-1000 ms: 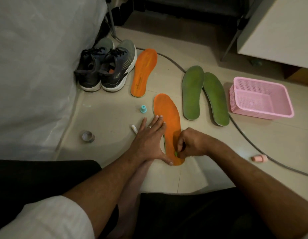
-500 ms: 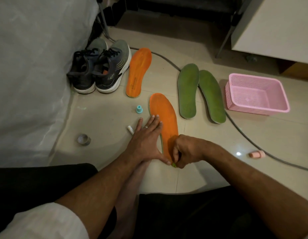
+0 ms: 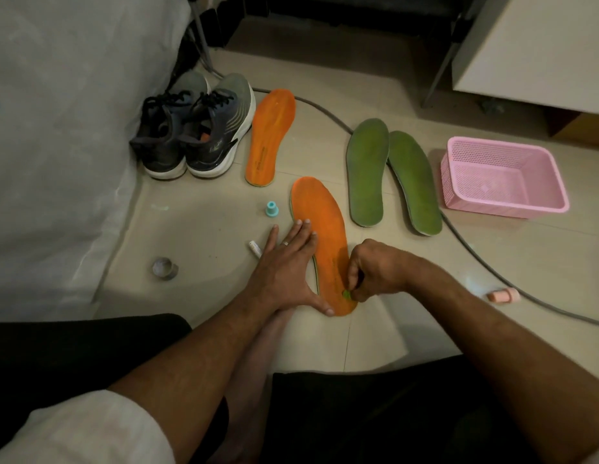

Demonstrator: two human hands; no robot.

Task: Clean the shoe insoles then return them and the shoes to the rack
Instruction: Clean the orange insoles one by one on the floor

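Pale floor tiles (image 3: 197,229) carry everything you work on, with a white sheet-covered bed (image 3: 57,128) rising at the left. Your left hand (image 3: 284,266) lies flat and open, fingers spread, pinning the near orange insole (image 3: 321,236) by its left edge, thumb at the heel. Your right hand (image 3: 375,269) is curled at the heel's right side, its grip pinched tight around a small green object (image 3: 347,294) pressed against the insole. A second orange insole (image 3: 269,135) lies farther off, just beside a pair of dark grey running shoes (image 3: 194,128) standing against the bed. Two green insoles (image 3: 392,175) lie side by side to the right, over a grey cable (image 3: 475,256) that crosses the floor. A pink mesh basket (image 3: 502,177) sits at the far right. Near your left hand are a teal cap (image 3: 271,208), a small white tube (image 3: 254,248) and a roll of tape (image 3: 164,267); a pink cylinder (image 3: 502,295) lies at the right, next to the cable.
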